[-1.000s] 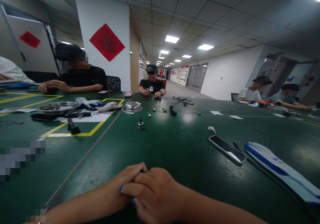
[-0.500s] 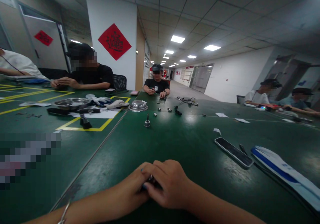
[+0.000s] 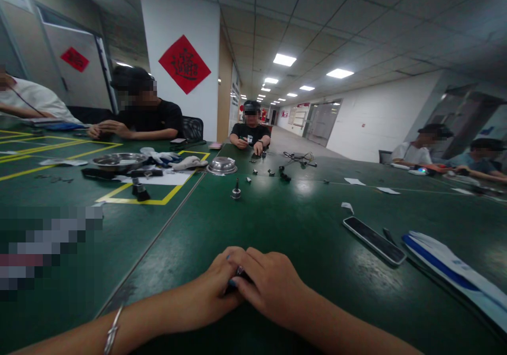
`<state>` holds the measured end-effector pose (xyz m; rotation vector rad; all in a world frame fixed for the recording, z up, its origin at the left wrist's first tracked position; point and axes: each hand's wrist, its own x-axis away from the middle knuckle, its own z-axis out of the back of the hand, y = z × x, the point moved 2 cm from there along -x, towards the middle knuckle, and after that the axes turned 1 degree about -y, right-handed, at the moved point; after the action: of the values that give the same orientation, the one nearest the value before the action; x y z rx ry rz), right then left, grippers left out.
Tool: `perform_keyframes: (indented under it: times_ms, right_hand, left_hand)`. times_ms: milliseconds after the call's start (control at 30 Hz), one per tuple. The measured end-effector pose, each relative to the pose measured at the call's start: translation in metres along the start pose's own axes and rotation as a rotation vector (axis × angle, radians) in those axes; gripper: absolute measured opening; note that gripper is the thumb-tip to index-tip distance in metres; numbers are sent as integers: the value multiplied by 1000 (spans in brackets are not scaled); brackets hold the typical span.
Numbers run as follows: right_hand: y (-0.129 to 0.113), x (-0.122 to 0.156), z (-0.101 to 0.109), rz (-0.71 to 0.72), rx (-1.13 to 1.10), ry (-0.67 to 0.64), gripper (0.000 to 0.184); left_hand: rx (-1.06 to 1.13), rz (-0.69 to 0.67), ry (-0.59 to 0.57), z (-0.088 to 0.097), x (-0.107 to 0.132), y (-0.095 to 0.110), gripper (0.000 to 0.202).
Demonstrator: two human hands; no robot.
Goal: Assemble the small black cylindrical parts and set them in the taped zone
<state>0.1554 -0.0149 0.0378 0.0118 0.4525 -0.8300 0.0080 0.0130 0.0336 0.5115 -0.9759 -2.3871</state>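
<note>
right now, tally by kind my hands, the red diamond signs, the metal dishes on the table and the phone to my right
Your left hand and right hand: 2
Red diamond signs: 2
Metal dishes: 2
Phone: 1
Total: 7

On the tabletop (image 3: 301,217), a phone (image 3: 374,240) lies right of the hands (image 3: 273,286). Farther back on the left, a brush (image 3: 140,191) sits before a bowl (image 3: 109,160), with gloves (image 3: 161,157) just to the bowl's right.
</note>
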Motion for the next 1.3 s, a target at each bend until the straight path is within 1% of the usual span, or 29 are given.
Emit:
perform_keyframes:
  times_ms: [100,167,200,267,333,367,467,600,733,800,1000,1133,1233,1300]
  right_hand:
    - [4,-1,0,98,-64,32,25]
    - [5,0,-2,135,-131,75,24]
    - [5,0,-4,123,-180,101,24]
    - [5,1,-7,46,-295,148,24]
    - [5,2,-9,-27,-376,192,21]
    - [5,2,-9,-36,-387,209,19]
    - [3,1,-7,14,-347,237,16]
    - [4,1,-4,26,-322,242,15]
    - [3,1,-5,39,-355,255,15]
    - [3,2,-6,38,-365,264,15]
    - [4,2,-6,66,-339,291,13]
    - [1,1,-3,57,-330,302,13]
    - [0,1,-2,25,-298,257,13]
    - [1,0,-2,31,-243,210,15]
  left_hand:
    - [-15,9,7,-2,-1,-2,29]
    - [-17,1,36,-4,-3,-5,29]
    - [-16,-7,52,-5,-4,-7,30]
    - [-10,-9,88,-7,-6,-10,32]
    - [2,22,107,-8,-8,-14,28]
    - [8,41,114,-8,-9,-17,26]
    - [8,54,128,-9,-11,-23,25]
    - [-32,15,127,-10,-11,-29,22]
    - [-55,11,128,-12,-11,-29,21]
    - [-49,16,150,-11,-10,-26,25]
    - [85,24,195,-9,-8,-19,54]
    - [231,16,139,-9,-10,-16,52]
    - [271,0,129,-10,-11,-14,50]
    - [274,7,132,-10,-12,-13,51]
